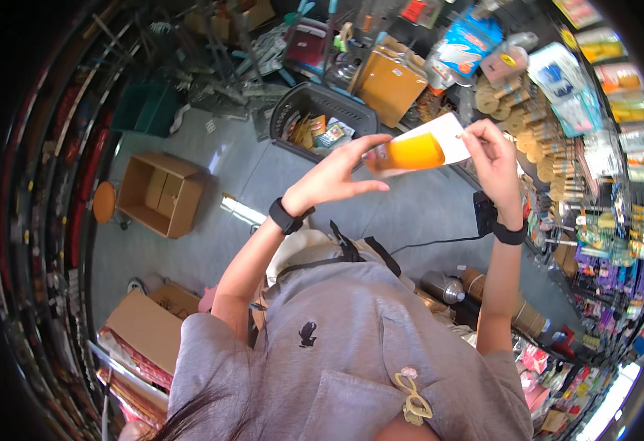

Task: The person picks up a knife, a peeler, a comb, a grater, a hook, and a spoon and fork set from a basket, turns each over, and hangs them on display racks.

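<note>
My right hand [493,157] pinches the upper end of a packaged item on a white card [451,132] between thumb and fingers. The card bears an orange-yellow, tapered object [418,151] whose exact kind I cannot make out. At the other end of the pack, my left hand [333,176] has its thumb and fingers spread; its index fingertip lies close to the pack, and contact there is unclear. Just beyond my hands, a dark grey plastic basket [278,124] on the floor holds several small packs [325,132].
Hanging goods, including straw-coloured brushes [542,138], line the right. At left are an open cardboard box [189,204], an orange round stool [104,202] and a green bin [145,110]. A metal vacuum flask [438,285] lies at right; a black cable [438,241] runs from my right wrist.
</note>
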Tool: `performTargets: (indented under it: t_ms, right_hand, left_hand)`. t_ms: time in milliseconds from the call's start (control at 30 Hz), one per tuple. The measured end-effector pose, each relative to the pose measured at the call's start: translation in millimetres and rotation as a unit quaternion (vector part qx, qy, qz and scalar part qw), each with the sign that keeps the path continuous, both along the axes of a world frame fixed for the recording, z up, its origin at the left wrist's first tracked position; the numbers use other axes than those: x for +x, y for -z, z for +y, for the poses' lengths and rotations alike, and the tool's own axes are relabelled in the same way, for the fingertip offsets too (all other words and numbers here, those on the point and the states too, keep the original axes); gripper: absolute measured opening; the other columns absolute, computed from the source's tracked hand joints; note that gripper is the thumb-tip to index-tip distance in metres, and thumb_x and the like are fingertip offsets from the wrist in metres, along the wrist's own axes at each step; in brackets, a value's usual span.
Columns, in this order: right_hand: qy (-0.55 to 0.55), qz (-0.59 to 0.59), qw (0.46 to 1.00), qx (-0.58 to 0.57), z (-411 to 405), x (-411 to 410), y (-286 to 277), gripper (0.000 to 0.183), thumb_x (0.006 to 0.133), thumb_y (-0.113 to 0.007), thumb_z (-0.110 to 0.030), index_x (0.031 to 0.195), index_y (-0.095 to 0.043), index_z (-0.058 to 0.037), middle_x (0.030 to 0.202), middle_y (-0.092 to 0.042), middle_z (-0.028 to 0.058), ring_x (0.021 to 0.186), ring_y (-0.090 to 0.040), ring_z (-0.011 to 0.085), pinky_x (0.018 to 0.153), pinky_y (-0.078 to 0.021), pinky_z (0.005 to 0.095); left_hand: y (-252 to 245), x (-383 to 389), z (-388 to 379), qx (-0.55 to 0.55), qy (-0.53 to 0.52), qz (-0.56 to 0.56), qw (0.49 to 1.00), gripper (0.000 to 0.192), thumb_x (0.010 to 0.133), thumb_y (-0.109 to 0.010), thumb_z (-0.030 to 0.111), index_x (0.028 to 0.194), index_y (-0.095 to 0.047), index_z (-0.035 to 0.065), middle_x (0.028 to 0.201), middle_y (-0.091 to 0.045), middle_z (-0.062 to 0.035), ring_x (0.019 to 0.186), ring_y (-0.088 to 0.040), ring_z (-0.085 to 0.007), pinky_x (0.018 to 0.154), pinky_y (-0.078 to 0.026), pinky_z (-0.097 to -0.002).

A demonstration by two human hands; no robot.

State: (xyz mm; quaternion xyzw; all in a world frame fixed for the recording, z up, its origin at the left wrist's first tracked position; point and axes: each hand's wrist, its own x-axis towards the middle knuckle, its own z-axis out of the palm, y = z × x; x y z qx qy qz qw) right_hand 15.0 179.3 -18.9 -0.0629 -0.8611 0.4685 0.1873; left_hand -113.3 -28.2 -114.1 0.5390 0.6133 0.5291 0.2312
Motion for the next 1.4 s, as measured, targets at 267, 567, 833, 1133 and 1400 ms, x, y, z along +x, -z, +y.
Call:
performTargets:
  t_ms: [267,567,833,1133,1400]
  right_hand:
    - [0.136,0.112,0.965,-0.194,77,107,-23,0.016,0.089,-0.051,-0.015,0.092,-0.056,0.0000,0.073,-0.058,0.0011,0.056,-0.052,0.0046,0.048,-0.0405,0.0164]
    - [0.204,0.136,0.919,-0.309,90,233,18,0.020,0.084,-0.056,-0.004,0.102,-0.054,0.0022,0.091,-0.064,0.0065,0.081,-0.058,0.0093,0.073,-0.0463,0.0237]
    - [0.287,0.203,0.867,-0.353,151,271,32,0.030,0.084,-0.057,-0.005,0.112,-0.051,0.0036,0.089,-0.064,0.0080,0.080,-0.059,0.0098,0.072,-0.0464,0.0229]
    - [0.283,0.301,0.836,-0.362,262,268,50,0.041,0.095,-0.027,-0.019,0.128,-0.032,0.0036,0.125,-0.045,0.0204,0.110,-0.049,0.0267,0.093,-0.0405,0.0360]
    - [0.318,0.301,0.806,-0.397,392,306,22,0.043,0.095,-0.030,-0.023,0.120,-0.039,0.0107,0.115,-0.053,0.0224,0.101,-0.055,0.0268,0.090,-0.0415,0.0360]
  left_hand:
    - [5,101,92,-0.041,0.298,-0.317,0.899,0.035,0.086,-0.054,0.009,0.118,-0.042,0.0003,0.099,-0.061,-0.0094,0.087,-0.061,-0.0170,0.074,-0.047,-0.0262]
    - [-24,231,184,-0.102,0.285,-0.461,0.834,0.023,0.087,-0.052,0.012,0.107,-0.048,0.0009,0.092,-0.062,-0.0087,0.072,-0.062,-0.0161,0.064,-0.051,-0.0276]
    - [-43,269,255,-0.146,0.304,-0.492,0.802,0.051,0.091,-0.043,0.037,0.127,-0.035,0.0021,0.108,-0.054,-0.0158,0.078,-0.057,-0.0168,0.070,-0.048,-0.0302]
    - [-17,291,398,-0.015,0.190,-0.281,0.941,0.068,0.077,-0.063,0.006,0.133,-0.025,0.0014,0.124,-0.042,-0.0111,0.116,-0.040,-0.0178,0.095,-0.033,-0.0286]
    - [-33,327,561,-0.030,0.133,-0.048,0.989,0.063,0.071,-0.071,0.010,0.122,-0.036,-0.0031,0.095,-0.056,-0.0171,0.081,-0.058,-0.0220,0.066,-0.047,-0.0309]
